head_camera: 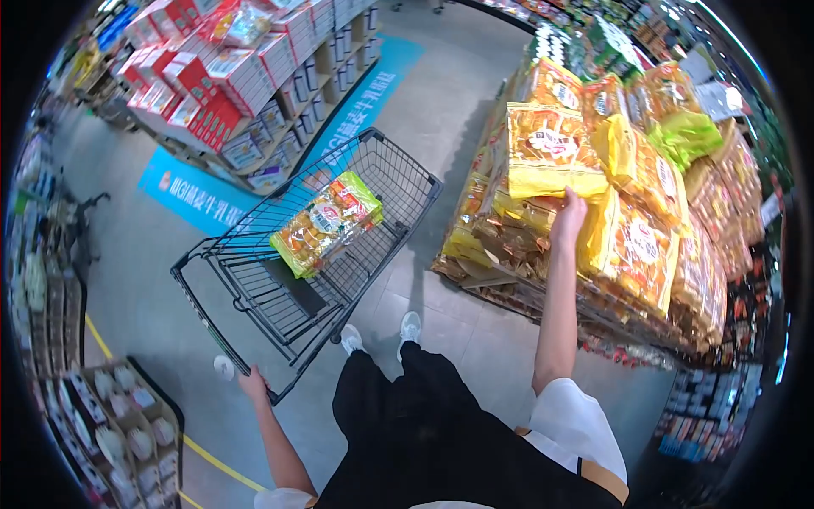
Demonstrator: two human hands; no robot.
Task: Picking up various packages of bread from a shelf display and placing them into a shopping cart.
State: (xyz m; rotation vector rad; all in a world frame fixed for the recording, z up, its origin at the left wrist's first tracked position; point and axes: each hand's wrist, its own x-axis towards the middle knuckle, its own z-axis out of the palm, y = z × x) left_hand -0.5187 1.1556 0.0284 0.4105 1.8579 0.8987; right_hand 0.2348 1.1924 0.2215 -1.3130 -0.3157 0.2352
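Observation:
My left hand [255,385] is closed around the handle end of a dark wire shopping cart [407,175]. Inside the cart lies one large green-and-yellow bag of packaged baked snacks [327,224]. On the right, my right hand [568,219] grips the lower edge of a yellow-and-orange snack bag [553,146], thumb on top. That bag rests at the near corner of a heaped display, its printed front facing up. More yellow snack bags [642,238] lean beside it, and the fingers under the bag are hidden.
Boxes in red and white [210,89] are stacked on a shelf island at the upper left. Blue floor signage [210,191] with writing surrounds it. A compartmented bin [137,426] stands at lower left. A bright green bag [687,137] tops the right-hand heap.

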